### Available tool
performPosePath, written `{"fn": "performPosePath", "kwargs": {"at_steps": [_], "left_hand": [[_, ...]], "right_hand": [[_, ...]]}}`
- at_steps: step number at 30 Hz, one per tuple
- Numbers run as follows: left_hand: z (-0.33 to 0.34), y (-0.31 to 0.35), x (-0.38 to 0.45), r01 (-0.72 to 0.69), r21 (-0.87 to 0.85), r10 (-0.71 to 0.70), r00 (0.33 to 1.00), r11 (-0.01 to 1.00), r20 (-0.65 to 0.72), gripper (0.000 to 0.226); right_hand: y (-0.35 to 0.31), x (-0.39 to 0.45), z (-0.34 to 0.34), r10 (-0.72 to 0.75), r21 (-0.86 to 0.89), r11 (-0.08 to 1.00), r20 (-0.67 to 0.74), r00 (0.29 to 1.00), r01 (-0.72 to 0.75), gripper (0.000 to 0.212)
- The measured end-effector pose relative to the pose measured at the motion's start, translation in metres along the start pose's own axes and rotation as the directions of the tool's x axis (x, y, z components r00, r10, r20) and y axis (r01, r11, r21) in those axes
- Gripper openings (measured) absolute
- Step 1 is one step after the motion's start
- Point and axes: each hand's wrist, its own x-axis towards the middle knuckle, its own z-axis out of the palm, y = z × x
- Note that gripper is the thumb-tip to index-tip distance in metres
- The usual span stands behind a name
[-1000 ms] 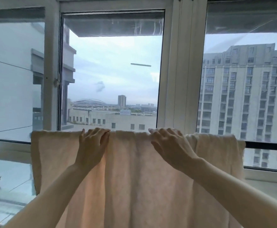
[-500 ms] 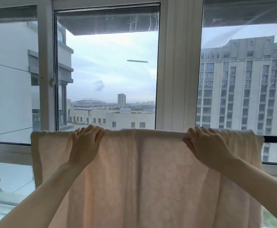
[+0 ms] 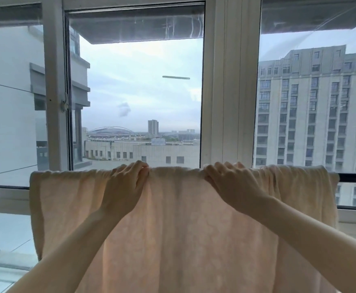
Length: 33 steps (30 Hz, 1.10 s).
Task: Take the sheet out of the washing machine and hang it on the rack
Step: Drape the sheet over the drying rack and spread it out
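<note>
Sheet [image 3: 183, 229] draped over rack; L hand [image 3: 124, 187] & R hand [image 3: 234, 187] fingers curled, gripping top fold.

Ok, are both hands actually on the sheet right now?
Touching. The head view shows the left hand and right hand with fingers curled over the top fold of the sheet, bunching the cloth.

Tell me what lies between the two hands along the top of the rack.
Only a bunched stretch of the sheet over the bar, between left hand and right hand, in the head view.
</note>
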Motion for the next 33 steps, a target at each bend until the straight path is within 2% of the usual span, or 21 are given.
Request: {"fn": "performPosePath", "kwargs": {"at_steps": [2,6,11,15,19,22,27,29,33], "left_hand": [[0.0,0.003,0.001,-0.014,0.019,0.014,1.0,1.0,-0.005,0.033],[0.011,0.021,0.006,-0.042,0.008,0.042,0.999,0.999,-0.003,0.039],[0.033,0.076,0.012,-0.201,-0.012,0.201,0.98,0.98,0.005,0.033],[0.052,0.125,0.018,-0.295,-0.089,0.299,0.953,0.951,0.043,0.032],[0.07,0.171,0.021,-0.316,-0.15,0.327,0.943,0.937,0.058,0.033],[0.082,0.202,0.022,-0.267,-0.147,0.275,0.961,0.952,0.03,0.028],[0.098,0.229,0.025,-0.079,-0.109,0.079,0.997,0.991,-0.001,0.031],[0.103,0.233,0.026,-0.004,-0.115,0.003,1.0,0.993,-0.007,0.024],[0.106,0.233,0.03,0.108,-0.098,-0.11,0.994,0.989,-0.016,0.024]], "right_hand": [[0.021,-0.013,-0.001,0.02,-0.056,0.998,-0.019,1.0,-0.021,0.04],[0.05,-0.035,-0.01,0.05,-0.121,0.991,-0.024,0.998,-0.052,0.036],[0.062,-0.045,-0.028,0.05,-0.094,0.994,-0.023,0.998,-0.052,0.04],[0.088,-0.059,-0.044,0.153,-0.108,0.982,-0.018,0.988,-0.154,0.042],[0.126,-0.079,-0.042,0.221,0.041,0.974,0.052,0.974,-0.223,0.051],[0.151,-0.094,-0.042,0.149,0.088,0.984,0.083,0.985,-0.157,0.049],[0.181,-0.105,-0.036,-0.003,0.083,0.997,0.12,0.993,-0.007,0.043],[0.194,-0.108,-0.033,-0.021,0.103,0.995,0.114,0.993,0.01,0.043],[0.234,-0.129,-0.034,-0.004,0.107,0.994,0.103,0.995,-0.007,0.04]]}}
